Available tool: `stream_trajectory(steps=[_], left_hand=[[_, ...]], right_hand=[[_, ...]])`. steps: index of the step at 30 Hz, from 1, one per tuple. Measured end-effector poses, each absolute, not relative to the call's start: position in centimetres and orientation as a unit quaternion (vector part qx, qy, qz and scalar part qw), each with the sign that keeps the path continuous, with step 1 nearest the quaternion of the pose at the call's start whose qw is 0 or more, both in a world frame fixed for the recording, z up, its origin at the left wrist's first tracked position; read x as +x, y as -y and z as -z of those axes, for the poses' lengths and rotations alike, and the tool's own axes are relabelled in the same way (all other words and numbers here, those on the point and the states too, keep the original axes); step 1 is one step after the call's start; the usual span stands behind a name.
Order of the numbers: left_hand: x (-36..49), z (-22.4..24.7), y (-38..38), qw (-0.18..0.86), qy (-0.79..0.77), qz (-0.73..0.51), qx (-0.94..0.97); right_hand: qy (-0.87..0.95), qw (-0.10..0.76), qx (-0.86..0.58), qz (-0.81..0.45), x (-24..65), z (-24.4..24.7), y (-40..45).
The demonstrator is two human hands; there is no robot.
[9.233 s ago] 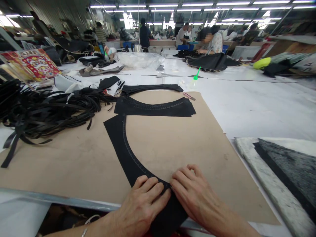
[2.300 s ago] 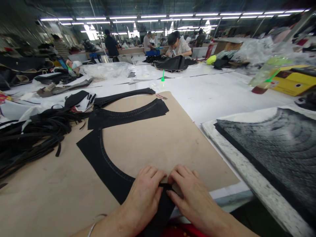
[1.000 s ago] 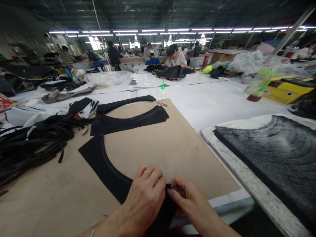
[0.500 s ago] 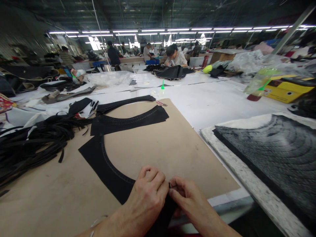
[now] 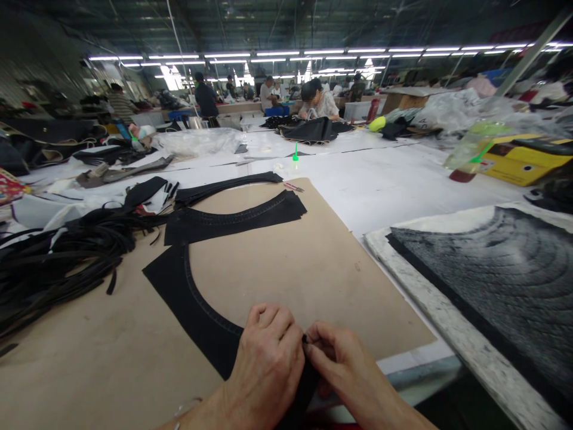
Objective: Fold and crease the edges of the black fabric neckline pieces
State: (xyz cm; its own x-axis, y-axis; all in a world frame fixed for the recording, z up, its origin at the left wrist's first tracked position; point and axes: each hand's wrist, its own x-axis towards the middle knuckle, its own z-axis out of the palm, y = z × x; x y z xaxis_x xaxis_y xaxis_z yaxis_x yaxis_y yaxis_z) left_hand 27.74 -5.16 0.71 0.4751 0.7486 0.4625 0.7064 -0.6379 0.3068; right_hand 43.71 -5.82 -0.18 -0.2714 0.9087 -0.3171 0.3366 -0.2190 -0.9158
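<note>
A curved black fabric piece [image 5: 191, 310] with a stitched inner edge lies on the tan board [image 5: 286, 269] and runs under my hands toward the near table edge. My left hand [image 5: 271, 358] is closed over its inner edge, fingertips hidden beneath the knuckles. Beside it, my right hand [image 5: 335, 358] pinches the same edge between thumb and forefinger, where a small dark bit of it shows. Farther up the board lie another curved black piece [image 5: 237, 224] and a stack of similar pieces [image 5: 228, 186]. Small red-handled snips [image 5: 293, 187] rest near them.
Black strips [image 5: 67, 269] are heaped at the left. At the right, a pale slab [image 5: 447, 322] carries a dark, streaked sheet [image 5: 496, 286]. Beyond it stand a yellow box [image 5: 523, 160] and a bottle [image 5: 470, 152]. A green-tipped bottle [image 5: 295, 154] stands mid-table; a person [image 5: 320, 101] sits farther back.
My left hand has shifted slightly right along the black piece's edge. The right hand keeps its pinch nearly in place, and the other pieces have not moved.
</note>
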Motion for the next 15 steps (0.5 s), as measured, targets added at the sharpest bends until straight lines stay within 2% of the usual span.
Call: stream_trajectory(steps=[5,11,15], left_hand=[[27.5,-0.6,4.9,0.051,-0.444,-0.299,0.843],[27.2,-2.1,4.0,0.237,-0.509,-0.321,0.762],[27.3,-2.4,4.2,0.289,-0.482,-0.292,0.774]], right_hand=[[0.555,0.254,-0.554,-0.566,43.8,0.4,5.9],[0.505,0.239,-0.553,-0.618,43.8,0.1,5.9],[0.462,0.250,-0.535,-0.662,43.8,0.3,5.9]])
